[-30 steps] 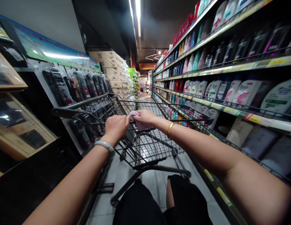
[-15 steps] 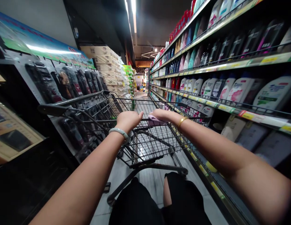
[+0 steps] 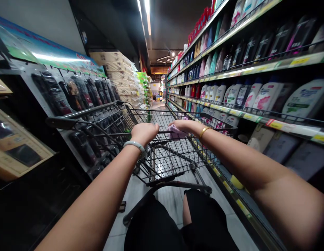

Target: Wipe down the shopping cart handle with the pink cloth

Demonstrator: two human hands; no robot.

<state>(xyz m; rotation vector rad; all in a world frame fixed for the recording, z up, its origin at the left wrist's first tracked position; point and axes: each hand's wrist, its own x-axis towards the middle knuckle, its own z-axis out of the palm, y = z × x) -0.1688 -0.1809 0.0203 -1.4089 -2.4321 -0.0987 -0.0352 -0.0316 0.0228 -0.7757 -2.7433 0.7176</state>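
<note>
A black wire shopping cart [image 3: 175, 158] stands before my knees, turned sideways to the aisle. My left hand [image 3: 144, 133], with a pale bangle at the wrist, is closed around the cart's near top rim. Just right of it, my right hand [image 3: 183, 126] is closed on a crumpled light purple cloth [image 3: 175, 133] and presses it to the same rim. A gold bracelet [image 3: 203, 131] circles that wrist. Through the mesh, floor tiles show. The cart's handle [image 3: 62, 122] points out to the left.
Shelves [image 3: 256, 120] of shampoo bottles run along the right side, close to the cart. On the left hang packaged dark brushes or similar goods [image 3: 53, 92], beside stacked pale packs [image 3: 117, 71]. A box display [image 3: 23, 150] juts out at lower left. The aisle floor [image 3: 158, 105] stretches ahead.
My right hand and the cloth have slid slightly right along the rim, and more of the cloth shows. The cart has shifted a little right in view. My left hand keeps its grip.
</note>
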